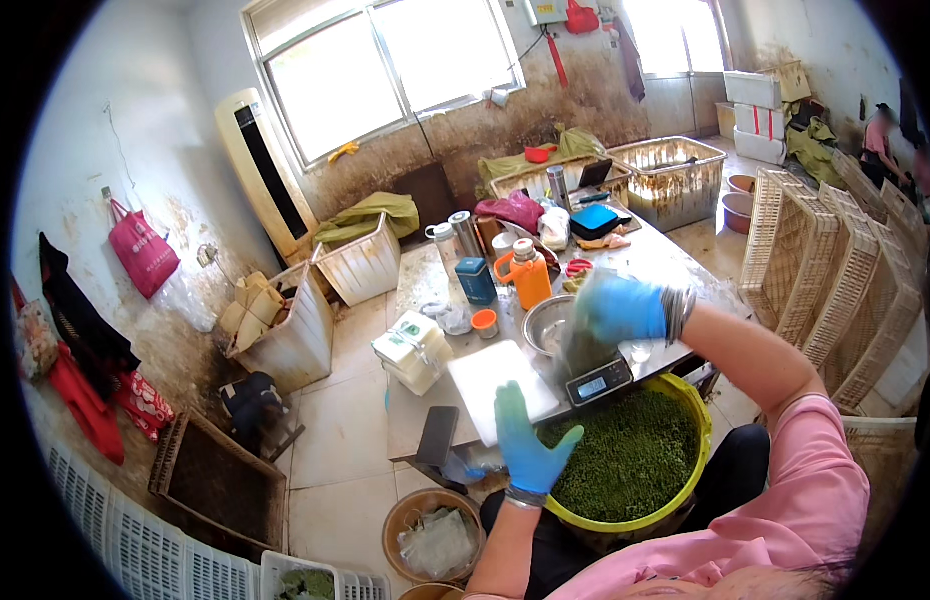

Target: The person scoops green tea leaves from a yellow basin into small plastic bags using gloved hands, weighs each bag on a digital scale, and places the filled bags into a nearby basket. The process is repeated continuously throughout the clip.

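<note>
My left hand (pixel 526 442), in a blue glove with green-stained fingertips, is open with its fingers spread, beside a stack of white sheets (pixel 495 379) on the table's near edge. Blurred by motion, my right hand (pixel 622 309) in a blue glove is raised over a digital scale (pixel 601 384) with a lit display. A greenish blur hangs below the fingers; whether they hold something cannot be told. Behind it stands a round metal bowl (pixel 544 324). Between my knees is a yellow-rimmed tub (pixel 701 457) filled with small green granules (pixel 622 457).
The table (pixel 412 281) bears an orange jug (pixel 531 281), a blue tin (pixel 476 281), bundled white packets (pixel 416 349) and a black phone (pixel 437 436). A brown basin (pixel 394 536) sits on the floor. Plastic crates (pixel 787 255) lean at right; a person (pixel 877 146) is beyond them.
</note>
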{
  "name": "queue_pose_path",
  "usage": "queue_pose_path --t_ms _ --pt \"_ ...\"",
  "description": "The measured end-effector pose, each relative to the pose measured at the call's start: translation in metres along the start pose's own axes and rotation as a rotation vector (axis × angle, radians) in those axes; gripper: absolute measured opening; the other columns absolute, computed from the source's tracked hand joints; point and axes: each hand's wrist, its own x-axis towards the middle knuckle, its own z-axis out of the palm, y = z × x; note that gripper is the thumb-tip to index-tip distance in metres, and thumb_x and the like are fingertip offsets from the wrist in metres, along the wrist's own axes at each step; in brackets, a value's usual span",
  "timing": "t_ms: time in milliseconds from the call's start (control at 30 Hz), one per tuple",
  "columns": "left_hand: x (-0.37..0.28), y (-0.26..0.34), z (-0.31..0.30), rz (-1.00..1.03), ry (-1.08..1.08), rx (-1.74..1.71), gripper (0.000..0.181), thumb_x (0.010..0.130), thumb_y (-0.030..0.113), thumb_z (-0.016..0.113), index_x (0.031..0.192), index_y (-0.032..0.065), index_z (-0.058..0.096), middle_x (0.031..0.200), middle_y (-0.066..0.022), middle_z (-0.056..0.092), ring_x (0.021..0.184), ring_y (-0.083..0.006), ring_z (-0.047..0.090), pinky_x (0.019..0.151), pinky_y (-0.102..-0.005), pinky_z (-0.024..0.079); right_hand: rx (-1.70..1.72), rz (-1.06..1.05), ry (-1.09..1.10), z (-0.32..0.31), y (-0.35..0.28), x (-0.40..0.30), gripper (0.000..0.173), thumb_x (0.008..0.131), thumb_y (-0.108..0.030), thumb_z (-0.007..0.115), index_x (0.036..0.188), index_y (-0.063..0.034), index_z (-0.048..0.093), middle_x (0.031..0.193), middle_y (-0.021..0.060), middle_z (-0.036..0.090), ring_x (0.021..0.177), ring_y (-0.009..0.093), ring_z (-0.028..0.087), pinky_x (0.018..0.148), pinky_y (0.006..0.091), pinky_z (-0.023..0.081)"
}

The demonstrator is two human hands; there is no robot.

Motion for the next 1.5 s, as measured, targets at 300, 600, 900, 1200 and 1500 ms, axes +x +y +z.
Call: queue_pose_path --t_ms 300,600,900,1200,1500 --pt "-0.087 -0.041 0.067 -0.673 -0.877 -1.068 0.077 0.076 0.025 0.086 0.138 -0.0032 0.049 0.131 -0.0092 0.06 0.118 -0.0159 0.055 0.105 -0.0333 0.041 0.861 -0.129 -0.203 0.107 -0.022 -0.039 0.035 0.09 -0.036 0.064 0.103 -0.0047 0.071 0.098 0.0155 0.072 0.087 0.031 0.067 0.084 0.04 0.051" --pt "-0.099 0.011 0.089 -0.516 -0.774 -0.884 0.085 0.075 0.02 0.086 0.144 -0.0019 0.042 0.137 -0.0102 0.055 0.121 -0.016 0.052 0.105 -0.0332 0.041 0.626 -0.169 -0.368 0.14 -0.024 -0.095 0.042 0.095 -0.041 0.053 0.096 -0.0044 0.072 0.091 0.0193 0.071 0.083 0.035 0.067 0.082 0.0433 0.051" --pt "-0.097 0.017 0.125 -0.454 -0.983 -0.641 0.054 0.077 0.024 0.085 0.121 0.0018 0.064 0.11 -0.0098 0.072 0.093 -0.0167 0.066 0.085 -0.0326 0.054 0.601 -0.563 0.036 0.179 -0.014 -0.102 0.026 0.097 -0.023 0.053 0.082 -0.0044 0.062 0.076 0.0165 0.057 0.07 0.03 0.053 0.07 0.0406 0.046" --pt "-0.105 0.054 0.117 -0.503 -0.725 -0.553 0.058 0.064 0.015 0.091 0.113 -0.0025 0.064 0.1 -0.0125 0.071 0.085 -0.0205 0.064 0.084 -0.0359 0.054 0.675 -0.081 -0.311 0.126 -0.041 -0.165 0.026 0.08 -0.029 0.065 0.085 -0.0049 0.07 0.082 0.0195 0.07 0.074 0.037 0.066 0.069 0.0444 0.053" --pt "-0.055 0.063 0.121 -0.447 -0.675 -0.728 0.045 0.069 -0.005 0.079 0.112 -0.0075 0.065 0.108 -0.0121 0.07 0.094 -0.019 0.066 0.082 -0.0323 0.055 0.545 0.417 0.487 0.033 -0.01 -0.273 0.083 0.071 -0.039 0.083 0.14 -0.0078 0.05 0.137 0.0204 0.053 0.12 0.036 0.057 0.098 0.0407 0.049"
